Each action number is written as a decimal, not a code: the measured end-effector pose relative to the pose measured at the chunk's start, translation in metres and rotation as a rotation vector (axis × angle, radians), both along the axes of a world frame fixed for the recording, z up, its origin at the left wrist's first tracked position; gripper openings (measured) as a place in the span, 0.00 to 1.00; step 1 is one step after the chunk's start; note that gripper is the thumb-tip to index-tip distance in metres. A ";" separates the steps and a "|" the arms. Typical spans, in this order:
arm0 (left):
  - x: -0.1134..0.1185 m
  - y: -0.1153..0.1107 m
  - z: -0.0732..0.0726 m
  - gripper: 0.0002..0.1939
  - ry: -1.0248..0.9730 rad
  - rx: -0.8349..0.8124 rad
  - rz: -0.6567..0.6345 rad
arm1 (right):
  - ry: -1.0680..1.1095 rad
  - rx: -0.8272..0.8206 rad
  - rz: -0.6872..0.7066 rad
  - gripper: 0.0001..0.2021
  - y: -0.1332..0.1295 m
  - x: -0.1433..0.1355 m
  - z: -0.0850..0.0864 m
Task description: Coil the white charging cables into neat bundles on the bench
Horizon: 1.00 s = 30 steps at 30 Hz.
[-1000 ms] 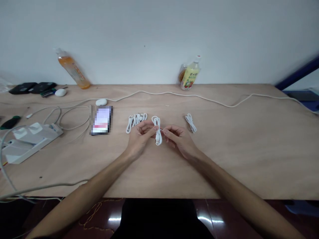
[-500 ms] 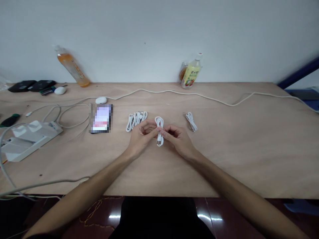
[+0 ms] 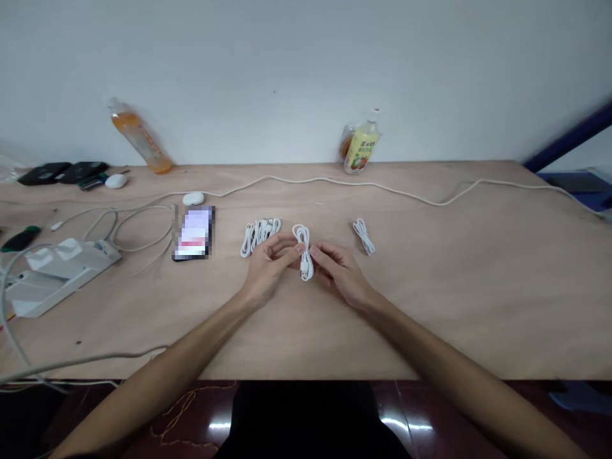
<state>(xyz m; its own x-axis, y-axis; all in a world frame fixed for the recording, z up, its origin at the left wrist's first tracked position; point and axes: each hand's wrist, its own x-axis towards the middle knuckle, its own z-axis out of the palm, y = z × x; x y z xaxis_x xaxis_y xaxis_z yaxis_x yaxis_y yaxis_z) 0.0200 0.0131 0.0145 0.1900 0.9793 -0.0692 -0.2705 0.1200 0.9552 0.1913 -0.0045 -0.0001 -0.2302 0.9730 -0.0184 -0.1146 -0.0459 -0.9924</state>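
Observation:
A coiled white USB cable (image 3: 303, 237) hangs upright between my hands, its metal plug at the lower end. My left hand (image 3: 272, 264) pinches the bundle's middle from the left, thumb in front. From the right, my right hand (image 3: 342, 271) holds the bundle's edge between thumb and fingers. Just behind my left hand lie several coiled white cables (image 3: 258, 233) side by side, partly hidden by its fingers. Another coiled white cable (image 3: 364, 236) rests alone on the table, beyond my right hand.
On the left are a phone (image 3: 194, 233), a white earbud case (image 3: 193, 199) and a white power strip (image 3: 62, 274) with plugs and loose cords. A long white cord (image 3: 325, 181) crosses the back. An orange bottle (image 3: 143, 137) and a yellow bottle (image 3: 362, 146) lean on the wall.
My thumbs have moved slightly apart, showing more of the cable's middle. The bundle has turned a little, and its plug faces me more. The view has shifted slightly.

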 end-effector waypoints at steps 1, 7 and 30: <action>0.000 0.000 0.000 0.24 0.000 -0.002 0.008 | -0.003 0.002 0.005 0.28 0.000 0.000 0.000; -0.001 0.001 -0.002 0.22 -0.008 -0.025 -0.042 | -0.001 0.030 0.038 0.21 0.000 0.001 0.000; -0.006 0.005 -0.005 0.14 -0.113 -0.162 -0.064 | -0.384 0.361 -0.326 0.16 -0.001 0.008 -0.005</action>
<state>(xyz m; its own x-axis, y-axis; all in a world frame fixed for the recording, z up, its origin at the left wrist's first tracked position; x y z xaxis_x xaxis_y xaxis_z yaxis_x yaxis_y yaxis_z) 0.0144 0.0180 0.0096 0.2673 0.9427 -0.1997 -0.3613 0.2902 0.8861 0.1992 -0.0057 -0.0050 0.0377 0.9525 0.3022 0.3026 0.2773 -0.9119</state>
